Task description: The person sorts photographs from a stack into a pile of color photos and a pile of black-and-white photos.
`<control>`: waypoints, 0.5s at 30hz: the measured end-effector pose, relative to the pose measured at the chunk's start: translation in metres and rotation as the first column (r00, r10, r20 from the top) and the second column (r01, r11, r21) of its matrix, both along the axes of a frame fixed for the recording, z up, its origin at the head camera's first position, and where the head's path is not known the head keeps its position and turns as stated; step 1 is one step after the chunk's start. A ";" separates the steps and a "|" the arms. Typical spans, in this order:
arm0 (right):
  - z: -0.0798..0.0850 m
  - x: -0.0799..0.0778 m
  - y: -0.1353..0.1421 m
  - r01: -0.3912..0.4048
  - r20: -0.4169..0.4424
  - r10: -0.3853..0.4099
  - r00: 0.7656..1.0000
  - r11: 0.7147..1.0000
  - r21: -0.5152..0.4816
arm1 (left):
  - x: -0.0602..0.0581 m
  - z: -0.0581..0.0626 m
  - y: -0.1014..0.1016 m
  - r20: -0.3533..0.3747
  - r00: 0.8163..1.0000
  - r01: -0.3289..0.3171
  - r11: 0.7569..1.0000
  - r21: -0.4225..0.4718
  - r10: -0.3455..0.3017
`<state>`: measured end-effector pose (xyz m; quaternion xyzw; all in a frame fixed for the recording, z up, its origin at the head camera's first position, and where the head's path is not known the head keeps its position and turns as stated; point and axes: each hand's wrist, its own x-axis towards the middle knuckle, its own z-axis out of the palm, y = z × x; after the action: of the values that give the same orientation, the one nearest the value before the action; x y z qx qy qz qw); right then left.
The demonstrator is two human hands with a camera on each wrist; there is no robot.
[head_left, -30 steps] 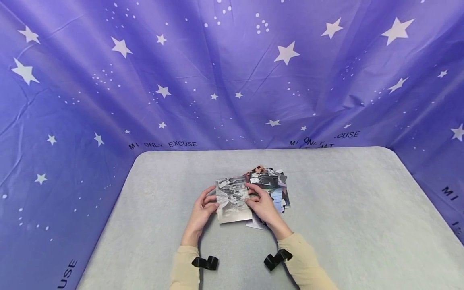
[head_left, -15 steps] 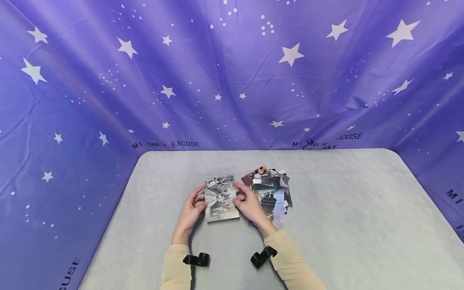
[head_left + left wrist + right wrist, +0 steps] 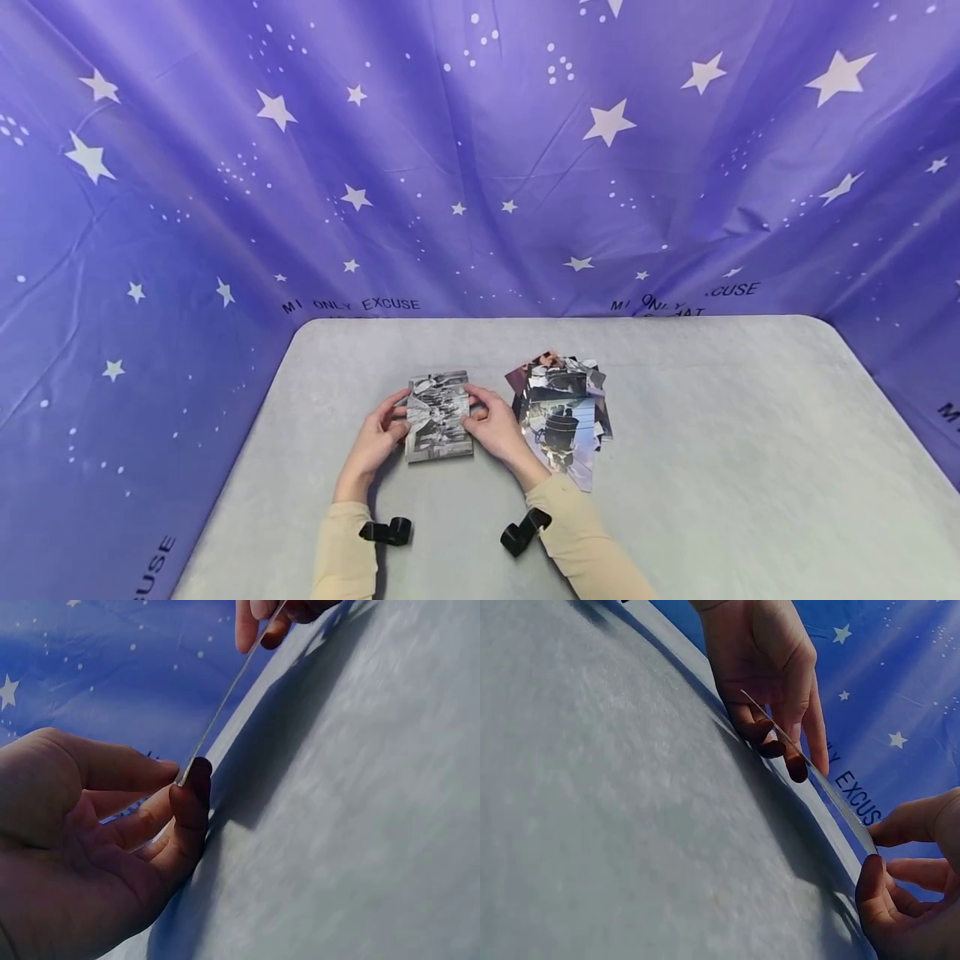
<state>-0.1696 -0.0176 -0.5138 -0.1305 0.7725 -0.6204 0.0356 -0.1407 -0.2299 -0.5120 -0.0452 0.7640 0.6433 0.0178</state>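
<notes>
Both hands hold a black-and-white photo print [image 3: 439, 421] face up between them, left of the middle in the head view. My left hand [image 3: 377, 437] pinches its left edge between thumb and fingers. At the opposite edge, my right hand [image 3: 495, 425] grips it the same way. Seen from the left wrist, the print [image 3: 217, 712] is a thin, edge-on line above the table, casting a shadow below. The right wrist view likewise shows the print [image 3: 832, 791] tilted edge-on, with fingertips at both ends. To the right lies a loose, fanned pile of photo prints [image 3: 558, 425].
The grey table [image 3: 712, 467] spreads out around the hands. A purple-blue curtain [image 3: 480, 167] with white stars and lettering stands along its back and sides. Black straps with cameras [image 3: 386, 531] sit on both sleeved wrists.
Both hands have carried the black-and-white print left, away from the pile it overlapped in view before. More of the pile shows now. The head view has shifted slightly.
</notes>
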 end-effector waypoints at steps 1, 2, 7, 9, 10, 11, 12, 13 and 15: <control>-0.001 -0.001 -0.002 -0.009 0.003 0.009 1.000 1.000 -0.005 | -0.001 0.000 -0.002 -0.002 1.000 0.001 1.000 -0.007 -0.001; -0.002 -0.001 -0.004 -0.018 0.003 0.018 1.000 1.000 -0.007 | -0.001 0.000 -0.004 -0.004 1.000 0.000 1.000 -0.017 0.000; -0.007 -0.002 -0.013 -0.031 0.033 0.032 0.999 0.999 -0.023 | -0.005 0.003 -0.012 0.004 1.000 0.023 0.996 -0.086 -0.023; -0.008 -0.001 -0.014 -0.014 0.049 0.014 0.999 1.000 -0.016 | -0.006 0.003 -0.012 0.019 0.999 0.045 0.993 -0.111 -0.043; -0.009 -0.001 -0.015 -0.002 0.054 0.002 0.999 1.000 -0.008 | -0.006 0.003 -0.013 0.025 0.998 0.056 0.990 -0.127 -0.053; -0.008 -0.001 -0.016 0.007 0.056 -0.007 0.998 1.000 -0.001 | -0.007 0.004 -0.013 0.030 0.998 0.059 0.989 -0.137 -0.055; -0.008 -0.001 -0.017 0.013 0.055 -0.013 0.998 1.000 0.007 | -0.007 0.004 -0.013 0.031 0.998 0.059 0.989 -0.138 -0.055; -0.008 -0.001 -0.017 0.017 0.052 -0.018 0.998 1.000 0.016 | -0.008 0.004 -0.013 0.031 0.998 0.056 0.989 -0.140 -0.052; -0.007 -0.001 -0.018 0.028 0.042 -0.030 0.999 0.998 0.053 | -0.008 0.005 -0.014 0.028 0.999 0.050 0.988 -0.146 -0.046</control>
<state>-0.1704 -0.0353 -0.5206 -0.1050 0.7894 -0.6031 0.0465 -0.1491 -0.2435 -0.5075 -0.0360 0.8099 0.5842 0.0392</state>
